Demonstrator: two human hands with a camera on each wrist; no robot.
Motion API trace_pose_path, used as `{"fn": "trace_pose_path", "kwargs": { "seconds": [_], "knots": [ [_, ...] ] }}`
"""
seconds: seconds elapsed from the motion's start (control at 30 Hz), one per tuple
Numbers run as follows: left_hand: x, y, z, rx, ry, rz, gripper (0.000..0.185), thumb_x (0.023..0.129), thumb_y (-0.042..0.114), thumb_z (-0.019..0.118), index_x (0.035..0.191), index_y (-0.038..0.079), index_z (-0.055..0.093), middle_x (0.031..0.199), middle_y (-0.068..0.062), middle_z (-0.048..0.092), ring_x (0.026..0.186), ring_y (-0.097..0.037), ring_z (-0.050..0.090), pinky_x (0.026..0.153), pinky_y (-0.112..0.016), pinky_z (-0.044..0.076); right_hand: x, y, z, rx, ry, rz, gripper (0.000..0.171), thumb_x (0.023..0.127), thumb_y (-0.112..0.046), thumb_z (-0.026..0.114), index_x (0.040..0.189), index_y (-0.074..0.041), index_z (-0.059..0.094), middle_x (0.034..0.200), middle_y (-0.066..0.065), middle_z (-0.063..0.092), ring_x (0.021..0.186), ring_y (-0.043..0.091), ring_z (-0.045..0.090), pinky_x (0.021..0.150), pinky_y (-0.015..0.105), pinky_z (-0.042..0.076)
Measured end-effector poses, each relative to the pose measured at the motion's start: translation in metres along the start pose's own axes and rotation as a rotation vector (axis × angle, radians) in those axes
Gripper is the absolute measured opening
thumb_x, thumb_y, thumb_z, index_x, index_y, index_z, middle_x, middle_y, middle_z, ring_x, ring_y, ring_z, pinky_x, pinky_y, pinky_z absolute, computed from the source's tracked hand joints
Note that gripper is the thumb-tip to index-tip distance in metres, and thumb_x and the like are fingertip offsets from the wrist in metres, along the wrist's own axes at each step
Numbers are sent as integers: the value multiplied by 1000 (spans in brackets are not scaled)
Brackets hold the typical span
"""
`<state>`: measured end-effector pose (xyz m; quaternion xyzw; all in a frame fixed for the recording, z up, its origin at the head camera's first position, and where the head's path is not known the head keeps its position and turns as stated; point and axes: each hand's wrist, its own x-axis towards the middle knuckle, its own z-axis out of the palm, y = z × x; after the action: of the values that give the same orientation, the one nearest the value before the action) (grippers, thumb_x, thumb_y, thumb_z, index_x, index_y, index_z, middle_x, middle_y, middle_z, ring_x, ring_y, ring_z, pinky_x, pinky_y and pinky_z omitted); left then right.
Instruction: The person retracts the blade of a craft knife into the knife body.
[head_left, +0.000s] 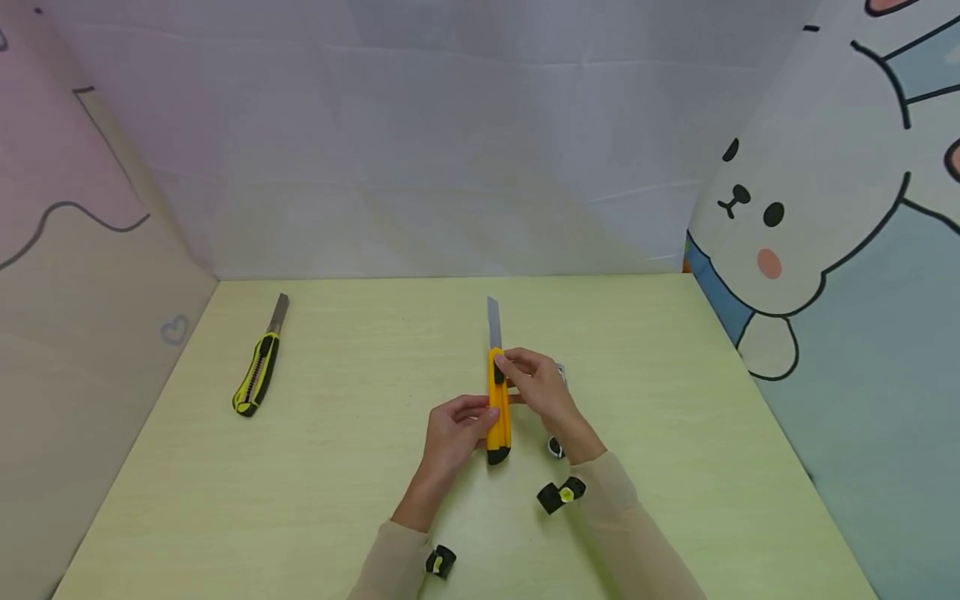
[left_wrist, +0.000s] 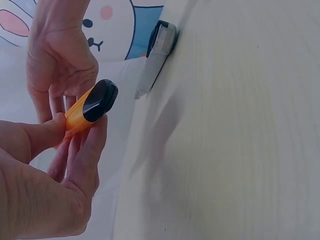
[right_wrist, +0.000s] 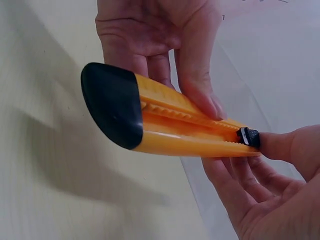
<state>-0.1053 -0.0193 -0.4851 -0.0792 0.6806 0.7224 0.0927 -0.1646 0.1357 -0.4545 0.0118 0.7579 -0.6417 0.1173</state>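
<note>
Both hands hold a yellow utility knife above the table, its blade extended and pointing away from me. My left hand pinches the lower part of the handle between thumb and fingers, near the black end cap. Farther up, my right hand grips the handle with its thumb at the black slider. Behind the right hand and wrist lies another utility knife, pale with a dark edge; in the head view it is mostly hidden.
On the left of the pale wooden table lies a black and lime-green utility knife with its blade out, pointing to the back. A white sheet hangs behind the table, and a printed rabbit panel stands on the right.
</note>
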Motion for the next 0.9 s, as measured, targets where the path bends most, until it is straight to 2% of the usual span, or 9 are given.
{"fn": "trace_pose_path", "kwargs": {
  "seconds": [0.3,0.47,0.7,0.9],
  "knots": [
    [1,-1,1,14,-1,19,27,96,14,74,118,-2,71,102,-12,74,86,-21,70,70,-34,61,-1,0,0,11,-22,-8,32,104,-21,63,129,-1,66,116,17,71,100,30,67,82,39,61],
    [4,-1,0,9,-21,23,27,96,15,74,118,-1,71,102,-13,74,87,-22,71,71,-33,61,-3,-2,-1,3,-8,-22,30,104,-21,64,128,-3,67,115,16,71,101,29,67,83,40,61],
    [6,1,-2,-1,-14,-12,25,96,16,75,117,3,72,101,-10,75,88,-22,71,73,-33,61,-2,-4,-1,-4,-27,-34,33,104,-21,64,131,-2,65,120,18,68,107,32,65,86,42,60],
    [6,-3,-2,-18,-30,-11,27,97,18,75,118,1,71,103,-11,74,89,-22,71,74,-33,61,-2,-2,-2,15,-31,-19,33,104,-19,64,131,0,64,117,17,67,102,29,66,85,41,60]
  ]
}}
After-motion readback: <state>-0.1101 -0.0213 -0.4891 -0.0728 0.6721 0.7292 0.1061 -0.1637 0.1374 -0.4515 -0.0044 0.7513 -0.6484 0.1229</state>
